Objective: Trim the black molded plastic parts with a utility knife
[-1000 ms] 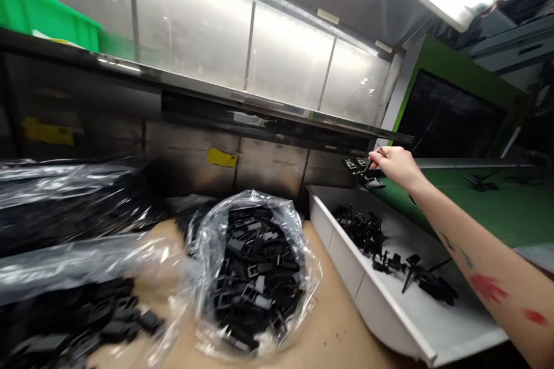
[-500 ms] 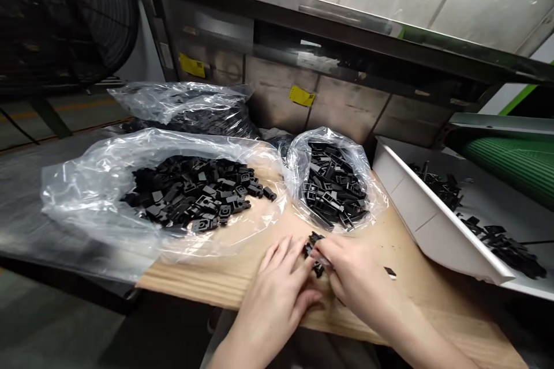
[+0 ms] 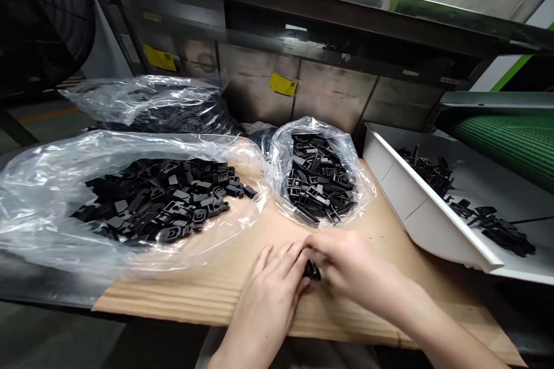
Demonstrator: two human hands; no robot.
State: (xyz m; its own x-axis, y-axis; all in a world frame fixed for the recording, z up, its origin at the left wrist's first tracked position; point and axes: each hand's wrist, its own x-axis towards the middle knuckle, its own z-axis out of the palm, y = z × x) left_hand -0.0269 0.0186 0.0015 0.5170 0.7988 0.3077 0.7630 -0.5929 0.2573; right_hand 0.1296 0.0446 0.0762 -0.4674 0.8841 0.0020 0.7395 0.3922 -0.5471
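Both my hands meet over the front of the wooden table [image 3: 208, 294]. My left hand [image 3: 270, 294] and my right hand [image 3: 346, 268] are closed together on a small black plastic part [image 3: 311, 270], most of it hidden by the fingers. Just behind them an open clear bag [image 3: 318, 181] is full of black plastic frame pieces. To its left a wider clear bag [image 3: 142, 199] lies open with a flat heap of black plastic clips.
A white tray [image 3: 426, 213] at the right holds several black sprue pieces, with a green conveyor belt [image 3: 506, 141] behind it. A third closed bag [image 3: 147, 104] of black parts lies at the back left. A steel machine front runs along the back.
My right hand left the conveyor end with black parts and came down to the table front, where my left hand joined it. The view swung down and left.
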